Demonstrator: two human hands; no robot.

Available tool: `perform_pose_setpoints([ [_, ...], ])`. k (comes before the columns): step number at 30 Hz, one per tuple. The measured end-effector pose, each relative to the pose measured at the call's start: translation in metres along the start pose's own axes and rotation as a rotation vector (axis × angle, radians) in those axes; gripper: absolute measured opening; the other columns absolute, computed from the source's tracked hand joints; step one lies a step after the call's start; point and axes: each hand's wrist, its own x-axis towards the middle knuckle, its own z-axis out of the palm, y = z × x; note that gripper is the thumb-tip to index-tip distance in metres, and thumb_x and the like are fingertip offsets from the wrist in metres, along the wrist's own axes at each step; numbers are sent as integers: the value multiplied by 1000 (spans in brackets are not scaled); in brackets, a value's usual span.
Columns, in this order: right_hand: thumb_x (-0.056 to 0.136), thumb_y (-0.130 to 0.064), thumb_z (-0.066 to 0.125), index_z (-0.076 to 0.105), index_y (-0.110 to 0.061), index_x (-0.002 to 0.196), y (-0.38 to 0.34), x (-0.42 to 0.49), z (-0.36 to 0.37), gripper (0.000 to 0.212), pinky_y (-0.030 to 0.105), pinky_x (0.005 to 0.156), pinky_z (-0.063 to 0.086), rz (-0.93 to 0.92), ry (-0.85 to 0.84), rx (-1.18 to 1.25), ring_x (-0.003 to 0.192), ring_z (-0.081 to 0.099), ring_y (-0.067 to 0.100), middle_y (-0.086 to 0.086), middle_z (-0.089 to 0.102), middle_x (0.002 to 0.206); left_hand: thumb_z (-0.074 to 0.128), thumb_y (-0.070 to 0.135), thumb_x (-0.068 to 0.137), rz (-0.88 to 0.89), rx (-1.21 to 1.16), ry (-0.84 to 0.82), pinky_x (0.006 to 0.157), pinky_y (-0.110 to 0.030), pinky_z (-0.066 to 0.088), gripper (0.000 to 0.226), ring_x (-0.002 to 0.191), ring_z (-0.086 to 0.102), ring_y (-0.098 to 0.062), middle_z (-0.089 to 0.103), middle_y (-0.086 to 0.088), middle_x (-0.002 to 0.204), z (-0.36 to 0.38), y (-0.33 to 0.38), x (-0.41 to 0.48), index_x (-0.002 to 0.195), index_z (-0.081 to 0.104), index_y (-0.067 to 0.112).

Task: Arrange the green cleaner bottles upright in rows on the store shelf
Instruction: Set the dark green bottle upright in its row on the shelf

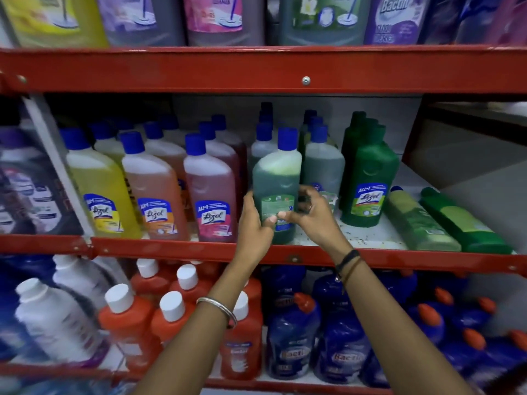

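Both hands are on one green cleaner bottle [275, 192] at the front edge of the middle shelf [285, 253], just right of the pink bottle [212, 192]. The left hand [253, 220] wraps its left side w/ the thumb pressed on the label; the right hand [309, 213] pinches the right side, fingers curled round, thumb on the front. Two-handed probably b/c the bottle leans a bit, cap tipped right, and the label reads turned (looks like the back panel faces out), so I'd say they're squaring it up and rotating it to front the row.

Behind it stand more blue-capped green bottles [319, 155] in files running toward the back edge, hence this one goes at the head of its file. Right of those, an opaque dark green bottle [369, 183] stands upright. Near the shelf's right end two green bottles [422, 220] lie on their sides, caps toward the back, not yet stood up, so the job is partway.
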Motion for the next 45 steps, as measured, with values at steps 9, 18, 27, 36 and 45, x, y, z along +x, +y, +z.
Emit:
perform_pose_setpoints([
  [9,78,-44,65,53,-17,120,6,-10,13,51,21,73,45,1,136,-139,88,58,12,3,60,92,66,35,79,111,378,119,75,-37,49,58,106,60,-29,55,-6,125,-1,-11,-13,125,37,16],
  [18,65,-55,72,45,-24,117,-5,4,32,66,23,74,48,0,133,-234,93,57,8,-4,59,104,46,-2,84,263,328,125,71,-32,48,40,104,56,-27,48,-8,122,-4,-18,-31,119,39,16],
  [27,82,-38,58,51,-22,111,11,5,15,34,19,85,50,-48,-23,9,99,63,-1,-8,64,110,46,-4,83,22,221,18,113,-33,25,71,138,24,-31,21,-17,150,6,-23,-5,144,11,8],
  [36,83,-26,63,52,-12,107,29,16,6,31,21,77,54,-50,-3,-91,94,64,14,-2,66,99,50,9,88,32,368,141,106,-44,33,69,127,36,-36,36,-22,136,16,-24,-3,145,11,8],
  [45,85,-31,62,57,-13,112,21,-1,-6,34,4,72,46,-66,12,-163,84,60,-6,-7,62,97,54,2,81,229,437,334,111,-35,26,64,129,28,-34,28,-25,141,40,-10,-14,138,24,2],
])
